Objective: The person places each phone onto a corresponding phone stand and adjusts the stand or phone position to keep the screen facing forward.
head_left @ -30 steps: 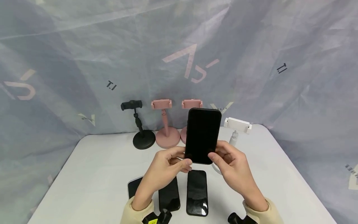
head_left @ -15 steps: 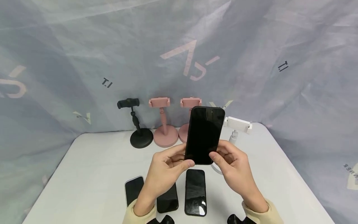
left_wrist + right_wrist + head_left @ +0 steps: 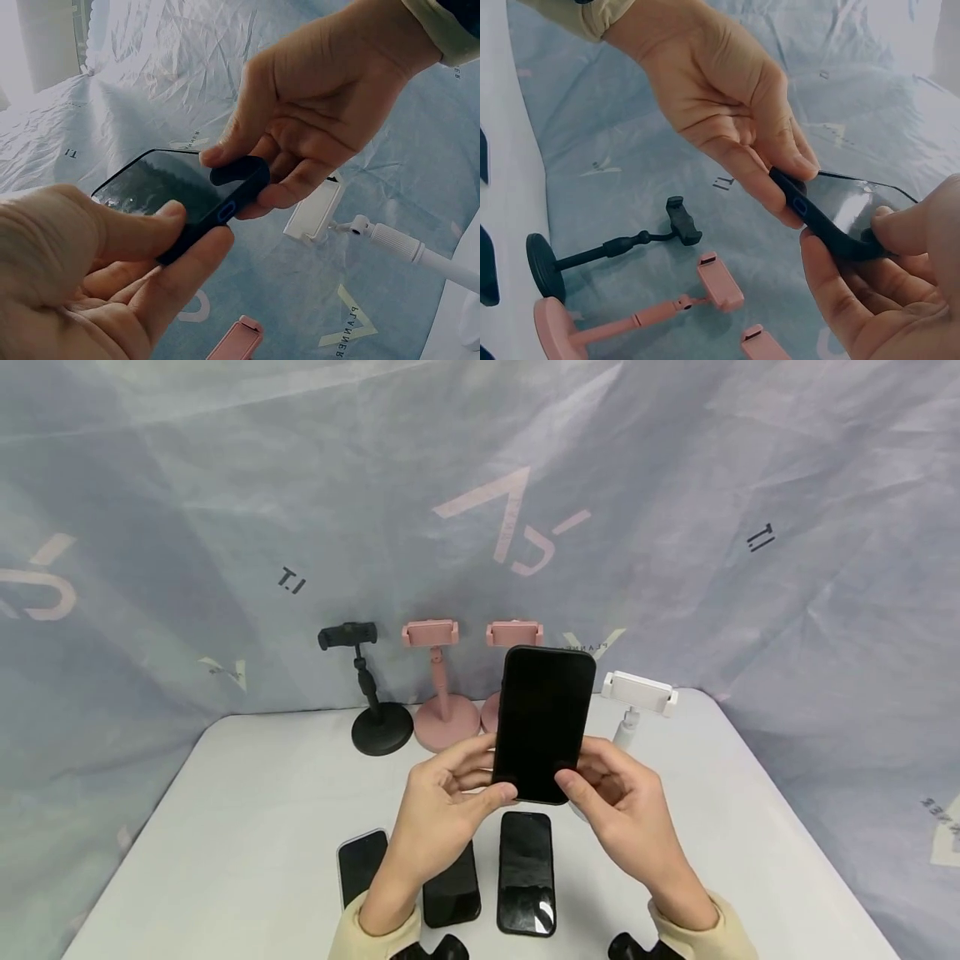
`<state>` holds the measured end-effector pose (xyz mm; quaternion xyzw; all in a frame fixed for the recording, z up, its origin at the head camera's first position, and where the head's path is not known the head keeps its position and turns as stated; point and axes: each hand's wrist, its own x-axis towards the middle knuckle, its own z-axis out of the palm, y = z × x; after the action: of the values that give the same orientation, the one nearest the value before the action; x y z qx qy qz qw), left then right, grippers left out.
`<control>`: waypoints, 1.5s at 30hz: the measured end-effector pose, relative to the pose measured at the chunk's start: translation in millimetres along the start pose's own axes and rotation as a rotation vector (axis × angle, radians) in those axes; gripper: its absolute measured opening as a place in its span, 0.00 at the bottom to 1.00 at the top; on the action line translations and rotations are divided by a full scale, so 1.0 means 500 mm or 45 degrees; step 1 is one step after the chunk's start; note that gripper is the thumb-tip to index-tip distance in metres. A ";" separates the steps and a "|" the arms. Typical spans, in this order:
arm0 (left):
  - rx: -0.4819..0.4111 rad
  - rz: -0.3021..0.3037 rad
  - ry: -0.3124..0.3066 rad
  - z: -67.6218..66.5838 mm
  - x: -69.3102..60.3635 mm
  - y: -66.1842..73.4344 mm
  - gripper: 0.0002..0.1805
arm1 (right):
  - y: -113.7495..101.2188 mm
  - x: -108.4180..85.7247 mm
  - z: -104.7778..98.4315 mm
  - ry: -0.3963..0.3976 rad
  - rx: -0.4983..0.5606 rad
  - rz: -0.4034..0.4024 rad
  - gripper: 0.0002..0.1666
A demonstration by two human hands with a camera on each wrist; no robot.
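A black smartphone is held up above the table, its dark screen towards me in the head view. At its lower left corner my left hand grips it, thumb in front and fingers at the side and behind. My right hand pinches the lower right corner, thumb on the screen. In the left wrist view the phone shows a dark case edge with a port opening between the two hands. Below the hands, three more phones lie on the table: one at left, one in the middle, one at right.
Along the back of the white table stand a black phone stand, a pink one, a second pink one partly behind the raised phone, and a white one at right. A grey-blue printed cloth hangs behind.
The held phone tilts slightly right at half a second ago, then back left. Both hands keep their hold on it. The head view shifts a little.
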<state>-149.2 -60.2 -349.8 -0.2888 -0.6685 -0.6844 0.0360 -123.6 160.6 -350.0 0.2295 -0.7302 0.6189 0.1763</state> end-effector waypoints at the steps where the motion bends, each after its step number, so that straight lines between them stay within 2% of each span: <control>1: -0.006 -0.008 -0.008 0.000 0.001 0.000 0.31 | 0.001 -0.001 0.000 0.002 -0.002 0.000 0.21; 12: 0.041 -0.089 0.016 0.002 0.006 -0.008 0.34 | 0.004 0.001 0.003 -0.008 -0.038 -0.027 0.23; 19: -0.025 -0.098 0.033 0.017 0.008 -0.007 0.35 | 0.000 0.001 0.004 0.031 -0.024 -0.026 0.22; 25: -0.049 -0.140 0.039 0.019 0.010 -0.005 0.34 | -0.002 0.001 0.008 0.047 -0.014 -0.047 0.21; 36: -0.046 -0.125 0.069 0.028 0.003 -0.005 0.33 | -0.001 0.001 0.005 0.058 0.060 -0.082 0.24; 45: -0.103 -0.083 0.024 0.051 0.000 -0.001 0.31 | -0.011 0.006 -0.016 0.092 0.026 0.007 0.21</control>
<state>-140.7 -36.0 -352.0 -0.2614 -0.6491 -0.7144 0.0084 -123.2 167.4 -342.4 0.2067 -0.7176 0.6348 0.1985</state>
